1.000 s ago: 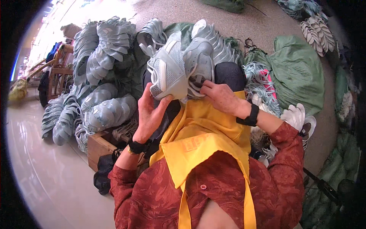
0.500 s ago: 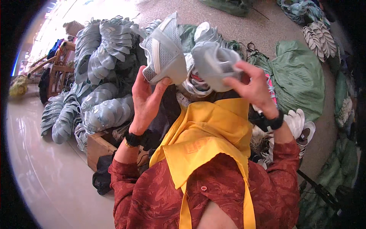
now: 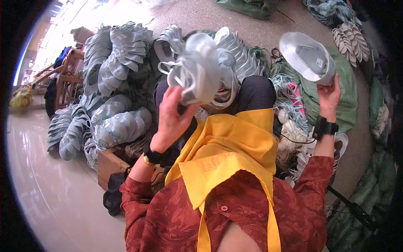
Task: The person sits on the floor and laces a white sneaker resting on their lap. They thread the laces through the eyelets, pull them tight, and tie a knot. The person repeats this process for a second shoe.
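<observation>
— Both hands have moved apart since half a second ago: the right hand (image 3: pixel 329 94) has swung out to the person's right with one shoe upper, and the left hand (image 3: pixel 172 119) stays near the middle with the other.

— How many pieces are held?

— Two. One grey shoe upper (image 3: pixel 308 56) is raised high at the right, its hollow inside turned to the camera. The fingers are spread and touch only its lower edge, so the grip is loose. The second grey shoe upper (image 3: pixel 201 71) is blurred; the left hand is curled under it and holds it from below, with white laces hanging.

— Any labels?

— One small pale square tag sits inside the right upper. I cannot read it. A faint orange square print is on the yellow apron (image 3: pixel 228 155).

— And around?

— Many stacked rows of grey uppers (image 3: pixel 113 54) lie on the floor at the left, too many to count. One wooden crate (image 3: pixel 110 164) stands below them. A green sack (image 3: pixel 350 105) lies at the right, behind the raised hand. Each wrist wears one black band.
</observation>
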Tool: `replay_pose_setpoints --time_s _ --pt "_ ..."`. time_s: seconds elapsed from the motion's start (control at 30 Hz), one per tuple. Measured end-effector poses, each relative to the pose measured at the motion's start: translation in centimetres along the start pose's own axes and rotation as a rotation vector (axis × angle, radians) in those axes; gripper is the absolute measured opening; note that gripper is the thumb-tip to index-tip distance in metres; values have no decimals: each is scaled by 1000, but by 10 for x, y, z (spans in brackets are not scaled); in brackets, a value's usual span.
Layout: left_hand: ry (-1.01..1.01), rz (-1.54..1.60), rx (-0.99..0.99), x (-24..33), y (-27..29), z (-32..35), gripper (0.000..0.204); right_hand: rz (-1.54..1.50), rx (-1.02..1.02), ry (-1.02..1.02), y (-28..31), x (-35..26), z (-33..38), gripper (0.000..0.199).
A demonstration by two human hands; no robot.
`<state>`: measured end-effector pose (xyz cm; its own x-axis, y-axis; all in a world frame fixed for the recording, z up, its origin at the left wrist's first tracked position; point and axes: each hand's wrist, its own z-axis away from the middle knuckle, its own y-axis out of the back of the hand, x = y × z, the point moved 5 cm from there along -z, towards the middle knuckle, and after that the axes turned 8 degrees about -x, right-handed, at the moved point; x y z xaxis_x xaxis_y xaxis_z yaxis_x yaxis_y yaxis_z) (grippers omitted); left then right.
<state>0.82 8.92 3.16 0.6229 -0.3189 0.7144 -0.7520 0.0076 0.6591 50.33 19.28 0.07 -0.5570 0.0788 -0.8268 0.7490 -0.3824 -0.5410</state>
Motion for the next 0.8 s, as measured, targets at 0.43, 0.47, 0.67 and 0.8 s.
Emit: replay_pose_setpoints --time_s 0.43,0.47,0.67,0.8 --pt "-275 -285 -385 2 -79 -5 42 263 -239 11 -17 34 28 38" --pt "-284 -327 -383 1 -83 -6 41 302 -249 27 -21 38 32 37" --pt "-260 -458 -392 -3 -92 -6 38 571 -442 85 -81 52 77 36" --pt "-252 -519 -390 -1 -105 -6 43 832 -685 260 -100 71 104 35"
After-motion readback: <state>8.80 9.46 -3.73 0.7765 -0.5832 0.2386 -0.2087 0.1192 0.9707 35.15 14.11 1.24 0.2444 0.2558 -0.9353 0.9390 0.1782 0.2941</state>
